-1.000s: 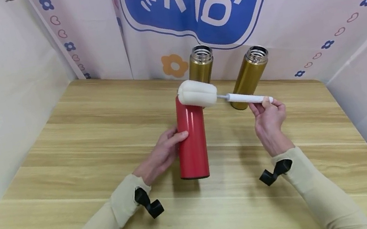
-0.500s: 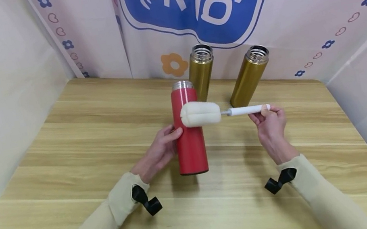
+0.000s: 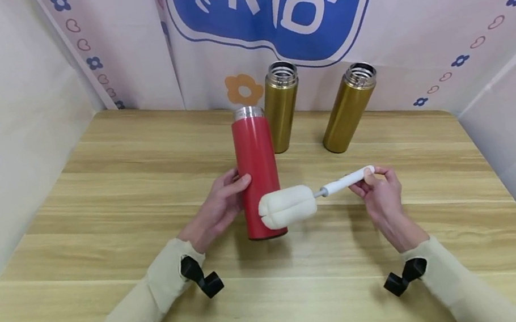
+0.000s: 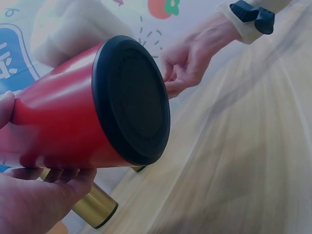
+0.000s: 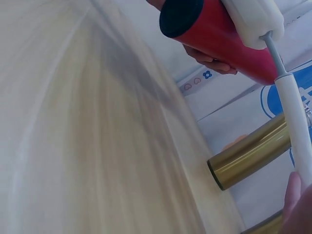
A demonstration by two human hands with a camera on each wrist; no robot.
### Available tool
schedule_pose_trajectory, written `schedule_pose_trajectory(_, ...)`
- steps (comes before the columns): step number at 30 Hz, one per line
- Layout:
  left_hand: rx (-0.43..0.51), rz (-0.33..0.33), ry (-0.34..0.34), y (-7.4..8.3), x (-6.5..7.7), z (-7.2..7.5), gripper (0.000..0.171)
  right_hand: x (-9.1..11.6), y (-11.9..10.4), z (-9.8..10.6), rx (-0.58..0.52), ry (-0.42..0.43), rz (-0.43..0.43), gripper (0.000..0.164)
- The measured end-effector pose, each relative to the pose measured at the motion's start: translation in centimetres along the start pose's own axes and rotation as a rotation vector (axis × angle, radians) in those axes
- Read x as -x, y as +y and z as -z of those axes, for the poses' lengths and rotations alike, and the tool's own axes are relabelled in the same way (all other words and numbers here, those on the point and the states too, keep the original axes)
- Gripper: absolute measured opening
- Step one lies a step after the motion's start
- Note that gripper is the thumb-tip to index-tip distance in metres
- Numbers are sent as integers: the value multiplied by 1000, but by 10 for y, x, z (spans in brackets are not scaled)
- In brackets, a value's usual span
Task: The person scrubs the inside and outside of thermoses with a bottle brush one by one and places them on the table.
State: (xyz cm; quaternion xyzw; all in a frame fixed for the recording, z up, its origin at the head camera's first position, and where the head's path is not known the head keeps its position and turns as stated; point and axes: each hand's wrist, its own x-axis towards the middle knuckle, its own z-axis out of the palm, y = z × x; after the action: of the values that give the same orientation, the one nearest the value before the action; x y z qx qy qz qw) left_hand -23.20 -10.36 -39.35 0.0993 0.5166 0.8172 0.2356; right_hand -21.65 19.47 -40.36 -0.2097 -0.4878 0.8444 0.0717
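Observation:
My left hand (image 3: 218,205) grips a red thermos bottle (image 3: 255,156) round its middle, holding it off the table. The bottle has a lidless steel neck at the top, and its black base (image 4: 131,100) shows in the left wrist view. My right hand (image 3: 382,196) pinches the end of the white handle of a sponge bottle brush (image 3: 288,206). The brush's cream foam head overlaps the lower part of the red bottle in the head view. In the right wrist view a thin grey stem (image 5: 276,54) joins the foam head to the handle.
Two gold thermos bottles without lids stand at the back of the wooden table (image 3: 161,172): one gold bottle (image 3: 282,107) behind the red one, another gold bottle (image 3: 349,110) further right. A printed cloth (image 3: 134,44) hangs right behind the table's back edge.
The brush has come down from the red bottle's mouth to near its base, its handle now sloping up to the right. The red bottle has shifted slightly left and up in view.

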Motion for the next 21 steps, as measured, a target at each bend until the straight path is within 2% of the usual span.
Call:
schedule_pose_trajectory(10, 25, -24, -12, 3, -1, -3, 44, 6, 2, 9, -19, -29, -38, 9)
schedule_pose_trajectory(17, 84, -10, 35, -2, -4, -5, 41, 11, 4, 10, -29, -31, -42, 10)
schedule_pose_trajectory(21, 55, 20, 75, -3, -4, -8, 47, 13, 4, 7, -45, -26, -36, 8)
